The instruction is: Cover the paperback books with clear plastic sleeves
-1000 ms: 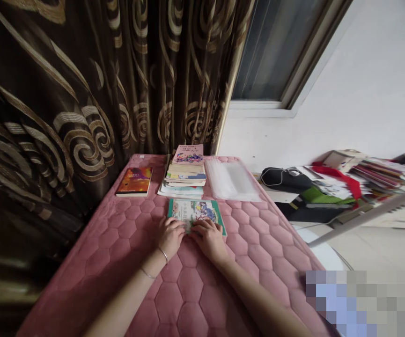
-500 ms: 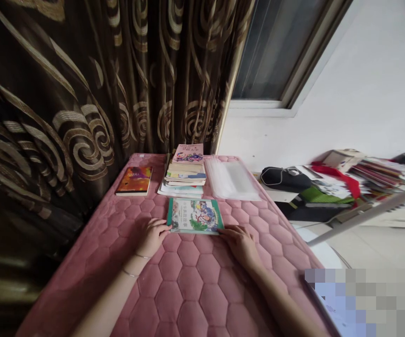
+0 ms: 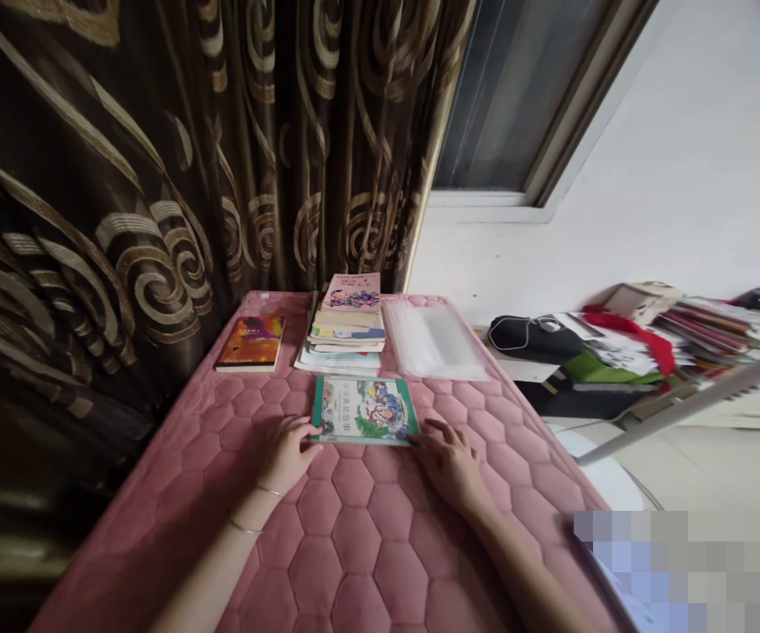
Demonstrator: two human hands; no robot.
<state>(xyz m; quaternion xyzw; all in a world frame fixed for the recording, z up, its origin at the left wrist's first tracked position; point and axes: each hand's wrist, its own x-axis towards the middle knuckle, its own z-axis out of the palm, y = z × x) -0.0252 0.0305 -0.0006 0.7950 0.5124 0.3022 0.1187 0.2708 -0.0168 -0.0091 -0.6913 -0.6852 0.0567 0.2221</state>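
A thin green-edged picture book (image 3: 364, 410) lies flat on the pink quilted tabletop (image 3: 366, 536). My left hand (image 3: 285, 452) rests on the cloth at the book's near left corner, fingers spread and touching its edge. At the near right corner sits my right hand (image 3: 451, 460), fingers stretched out flat, fingertips at the book's edge. Neither hand holds anything.
Behind the book stands a stack of books (image 3: 346, 330). An orange book (image 3: 251, 342) lies to its left, a pile of clear plastic sleeves (image 3: 433, 339) to its right. A dark patterned curtain (image 3: 155, 176) hangs at left; a cluttered surface (image 3: 623, 352) is at right.
Both hands slid off the book's cover and apart, to its near corners. The book now lies fully uncovered.
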